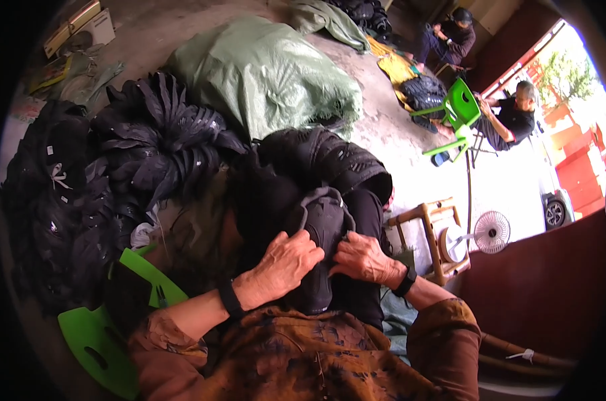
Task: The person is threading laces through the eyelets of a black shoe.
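Note:
On my lap lies a black shoe upper (323, 224), its rounded opening pointing away from me and its narrower end toward my belly. The fingers of my left hand (283, 262) are closed on its left edge. Across from it, my right hand (366, 260) pinches the right edge between thumb and bent fingers. Anything small between the fingertips is hidden. Just beyond, a stack of nested black uppers (326, 157) rests over my knees.
Bundled black uppers (159, 137) are heaped at left, beside a pale green woven sack (263, 73). A green plastic chair (102, 341) holds a small tool (161, 297). At right stand a bamboo stool (426, 234) and a white fan (491, 232). Two people sit farther off.

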A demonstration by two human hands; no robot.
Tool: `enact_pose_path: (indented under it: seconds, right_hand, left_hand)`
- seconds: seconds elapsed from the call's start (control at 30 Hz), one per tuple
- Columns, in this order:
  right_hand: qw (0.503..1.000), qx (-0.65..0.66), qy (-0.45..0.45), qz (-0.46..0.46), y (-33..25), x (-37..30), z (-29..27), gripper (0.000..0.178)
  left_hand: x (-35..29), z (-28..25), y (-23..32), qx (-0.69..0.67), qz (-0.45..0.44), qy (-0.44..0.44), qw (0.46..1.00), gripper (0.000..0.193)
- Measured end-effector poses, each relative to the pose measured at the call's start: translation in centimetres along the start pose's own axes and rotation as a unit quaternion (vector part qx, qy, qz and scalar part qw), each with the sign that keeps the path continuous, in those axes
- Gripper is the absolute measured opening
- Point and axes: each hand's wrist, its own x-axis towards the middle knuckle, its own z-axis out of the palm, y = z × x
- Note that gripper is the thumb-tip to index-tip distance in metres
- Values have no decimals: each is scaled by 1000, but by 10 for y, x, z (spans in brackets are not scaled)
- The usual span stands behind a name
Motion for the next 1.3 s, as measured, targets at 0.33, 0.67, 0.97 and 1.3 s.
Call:
enact_pose_path:
  seconds: [0.33,0.67,0.97,1.3]
  right_hand:
    - [948,104,-204,221,6,-7,3,11]
    - [859,103,-445,231,22,47,-18,20]
    - [866,83,-331,365,2,44,-20,22]
    - [874,78,-317,361,-9,37,-14,18]
  left_hand:
    - [0,8,9,6,-7,21,1000,11]
    - [0,18,4,7,18,101,995,5]
    - [0,21,7,24,12,105,994,5]
    - [0,24,8,23,8,104,994,4]
